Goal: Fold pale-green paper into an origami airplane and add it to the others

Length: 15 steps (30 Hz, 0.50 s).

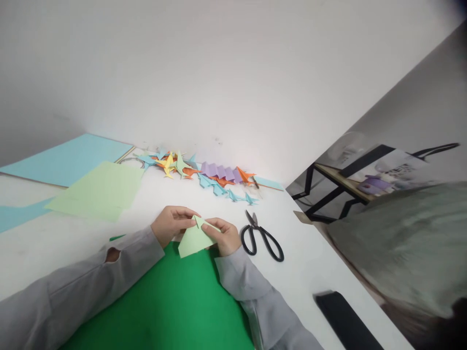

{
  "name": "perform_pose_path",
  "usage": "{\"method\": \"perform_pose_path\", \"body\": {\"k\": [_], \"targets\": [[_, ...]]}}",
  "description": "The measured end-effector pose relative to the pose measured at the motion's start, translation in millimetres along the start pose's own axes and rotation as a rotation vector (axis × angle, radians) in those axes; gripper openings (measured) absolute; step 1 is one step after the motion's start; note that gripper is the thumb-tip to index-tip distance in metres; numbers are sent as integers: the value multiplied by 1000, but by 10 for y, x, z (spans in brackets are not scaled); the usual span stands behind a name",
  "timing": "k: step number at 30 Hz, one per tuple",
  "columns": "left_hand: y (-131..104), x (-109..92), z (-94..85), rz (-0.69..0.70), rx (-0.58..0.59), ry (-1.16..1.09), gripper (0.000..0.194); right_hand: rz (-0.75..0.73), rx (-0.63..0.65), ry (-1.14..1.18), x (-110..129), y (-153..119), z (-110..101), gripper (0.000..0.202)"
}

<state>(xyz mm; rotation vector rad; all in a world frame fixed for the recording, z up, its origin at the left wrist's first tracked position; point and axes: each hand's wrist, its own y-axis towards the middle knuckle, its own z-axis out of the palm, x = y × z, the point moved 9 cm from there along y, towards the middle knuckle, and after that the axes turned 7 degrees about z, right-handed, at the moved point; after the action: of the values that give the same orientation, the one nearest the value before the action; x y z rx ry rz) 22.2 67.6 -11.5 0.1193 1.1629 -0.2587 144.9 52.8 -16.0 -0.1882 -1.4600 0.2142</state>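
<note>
A piece of folded light green paper [197,241] is held up between my two hands above a green surface [175,296]. My left hand [173,223] pinches its upper left edge with thumb and fingers. On the other side, my right hand [224,236] grips the paper, its thumb lying flat near a small folded flap at the top. The fingers behind the paper are partly hidden. Black-handled scissors [260,236] lie just right of my right hand, blades pointing away and slightly apart.
Light green sheets [102,192] and blue sheets [69,158] lie at the left. Along the wall sits a pile of folded paper figures [171,163] beside a pleated purple paper [221,171]. A black flat object [346,318] lies front right. Past the table edge stands a shelf [343,184].
</note>
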Motion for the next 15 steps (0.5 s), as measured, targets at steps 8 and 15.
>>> {"method": "perform_pose_path", "body": {"k": [8, 15], "targets": [[-18, -19, 61, -43, 47, 88, 26, 149, 222, 47, -122, -71, 255, 31], [-34, -18, 105, -78, 86, 59, 28, 112, 232, 110, -150, -88, 316, 36]]}}
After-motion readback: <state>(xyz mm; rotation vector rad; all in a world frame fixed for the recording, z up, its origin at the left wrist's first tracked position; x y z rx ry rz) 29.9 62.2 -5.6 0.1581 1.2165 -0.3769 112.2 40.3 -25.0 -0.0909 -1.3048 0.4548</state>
